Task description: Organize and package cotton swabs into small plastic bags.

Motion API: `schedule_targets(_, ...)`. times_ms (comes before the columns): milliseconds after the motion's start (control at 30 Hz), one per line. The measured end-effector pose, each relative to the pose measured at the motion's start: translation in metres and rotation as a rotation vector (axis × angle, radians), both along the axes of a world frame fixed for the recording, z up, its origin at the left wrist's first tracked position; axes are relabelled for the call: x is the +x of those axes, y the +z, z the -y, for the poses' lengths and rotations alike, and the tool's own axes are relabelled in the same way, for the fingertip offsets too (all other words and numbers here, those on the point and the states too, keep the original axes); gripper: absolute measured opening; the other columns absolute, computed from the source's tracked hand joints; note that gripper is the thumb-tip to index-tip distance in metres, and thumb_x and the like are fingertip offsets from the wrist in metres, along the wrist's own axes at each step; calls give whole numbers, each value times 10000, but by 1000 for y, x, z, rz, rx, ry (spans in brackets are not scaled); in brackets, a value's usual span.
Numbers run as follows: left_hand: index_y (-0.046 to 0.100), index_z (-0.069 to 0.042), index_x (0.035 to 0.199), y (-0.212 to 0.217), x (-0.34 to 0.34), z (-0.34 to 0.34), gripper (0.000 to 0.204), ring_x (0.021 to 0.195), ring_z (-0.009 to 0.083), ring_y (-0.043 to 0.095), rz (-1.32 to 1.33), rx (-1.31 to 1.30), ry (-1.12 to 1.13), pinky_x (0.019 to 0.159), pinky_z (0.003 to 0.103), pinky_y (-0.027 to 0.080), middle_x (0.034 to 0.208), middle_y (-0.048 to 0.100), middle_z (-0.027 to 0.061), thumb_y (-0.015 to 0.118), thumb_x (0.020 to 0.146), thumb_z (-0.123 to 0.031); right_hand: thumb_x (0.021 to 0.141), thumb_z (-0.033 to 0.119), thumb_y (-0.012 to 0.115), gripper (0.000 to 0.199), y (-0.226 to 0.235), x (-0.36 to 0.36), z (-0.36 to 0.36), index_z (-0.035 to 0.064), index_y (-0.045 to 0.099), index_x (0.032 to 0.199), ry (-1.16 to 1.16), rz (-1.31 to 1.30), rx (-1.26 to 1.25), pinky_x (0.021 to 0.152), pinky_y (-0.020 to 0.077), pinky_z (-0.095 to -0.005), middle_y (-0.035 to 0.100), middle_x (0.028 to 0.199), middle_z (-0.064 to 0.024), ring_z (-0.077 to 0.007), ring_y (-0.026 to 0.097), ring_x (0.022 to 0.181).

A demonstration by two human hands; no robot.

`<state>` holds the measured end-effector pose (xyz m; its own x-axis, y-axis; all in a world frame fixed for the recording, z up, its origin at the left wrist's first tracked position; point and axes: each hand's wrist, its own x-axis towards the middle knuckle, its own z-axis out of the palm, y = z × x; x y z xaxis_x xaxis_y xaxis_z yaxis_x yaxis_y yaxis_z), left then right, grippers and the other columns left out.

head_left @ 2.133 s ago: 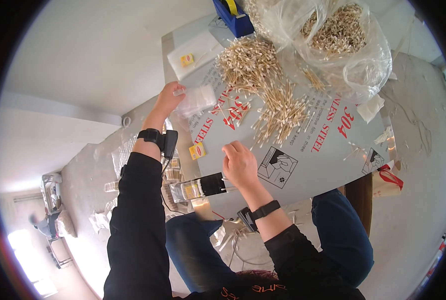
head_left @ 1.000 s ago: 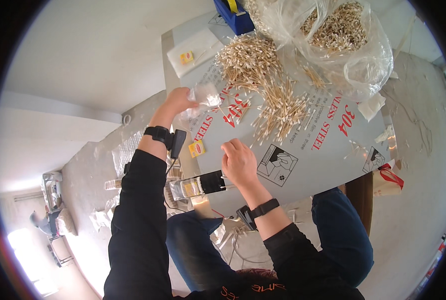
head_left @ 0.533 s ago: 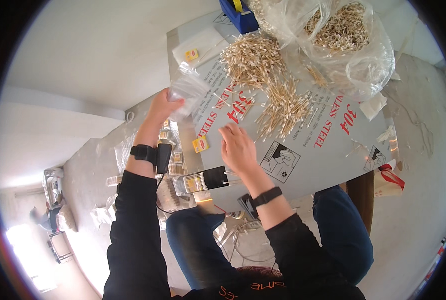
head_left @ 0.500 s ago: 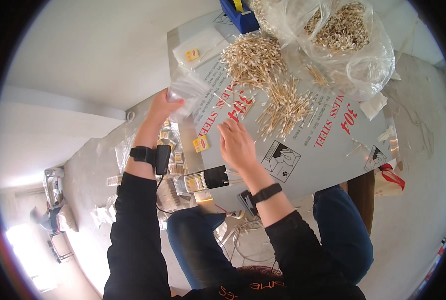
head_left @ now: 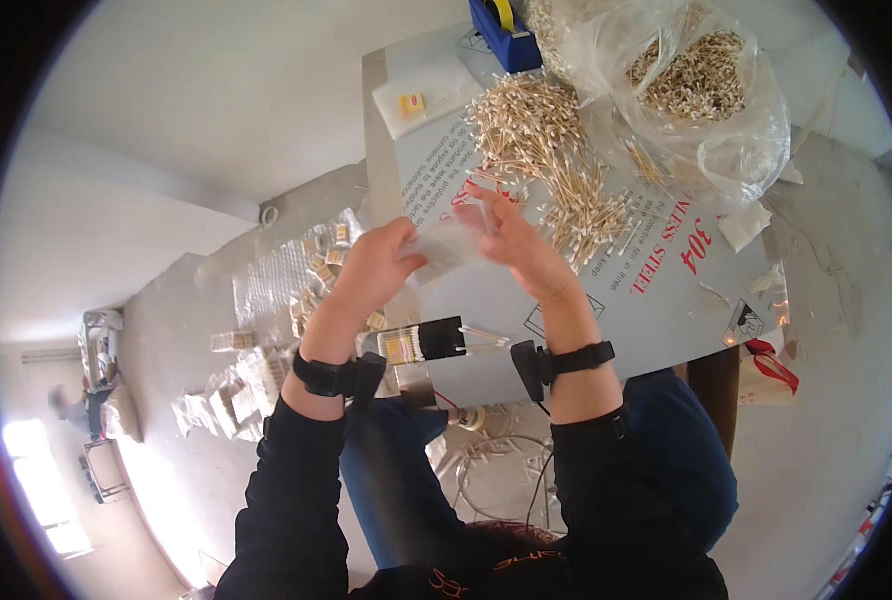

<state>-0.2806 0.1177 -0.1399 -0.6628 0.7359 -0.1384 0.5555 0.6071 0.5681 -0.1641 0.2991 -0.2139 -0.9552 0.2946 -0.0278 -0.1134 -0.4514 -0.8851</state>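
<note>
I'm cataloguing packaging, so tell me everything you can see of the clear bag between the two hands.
The bag is see-through, thin and pale, apparently soft plastic, with faint creases. It spans sideways between the hands, above the grey table. The left hand pinches its left end; the right hand is at its right end, but blur hides whether it grips. I can't make out the opening or any contents.
</note>
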Motion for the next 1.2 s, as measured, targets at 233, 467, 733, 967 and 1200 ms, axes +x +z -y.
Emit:
schedule_targets(233, 549, -40, 886, -34, 42, -13, 174, 830, 352, 634, -244, 29, -148, 770, 442, 479, 835, 656, 171, 677, 769, -31, 691, 0, 772, 467, -3, 22, 17, 64, 603, 1122, 25, 278, 597, 854, 476, -305, 656, 1009, -54, -151, 617, 963)
schedule_targets(467, 558, -91, 1026, -68, 57, -9, 389, 895, 311, 637, -319, 214, -110, 879, 407, 453, 869, 664, 89, 754, 693, -40, 687, -49, 755, 389, -27, 35, 23, 48, 611, 1036, -41, 261, 603, 808, 487, -294, 647, 959, -52, -146, 612, 891)
schedule_targets(733, 536, -114, 1156, -74, 55, 0, 580, 957, 289, 632, -270, 207, -54, 934, 422, 426, 936, 666, 72, 800, 644, -52, 643, -8, 787, 467, -33, 37, 23, 42, 559, 1048, -137, 307, 680, 861, 480, -361, 634, 1075, -130, -269, 615, 978)
schedule_targets(967, 526, -111, 1168, -69, 53, 1, 569, 932, 264, 641, -211, 170, -101, 968, 418, 424, 937, 674, 62, 774, 664, -22, 638, -3, 789, 549, -28, 40, 12, 45, 537, 1123, -88, 297, 809, 936, 463, -374, 613, 1156, -151, -300, 596, 1083)
schedule_targets(1200, 498, -91, 1173, -79, 59, -6, 571, 918, 268, 637, -214, 317, -69, 896, 417, 464, 1024, 619, 86, 706, 668, 74, 694, -34, 720, 582, -18, 31, 38, 71, 521, 1231, 17, 286, 752, 934, 470, -389, 638, 1146, -143, -300, 609, 1087)
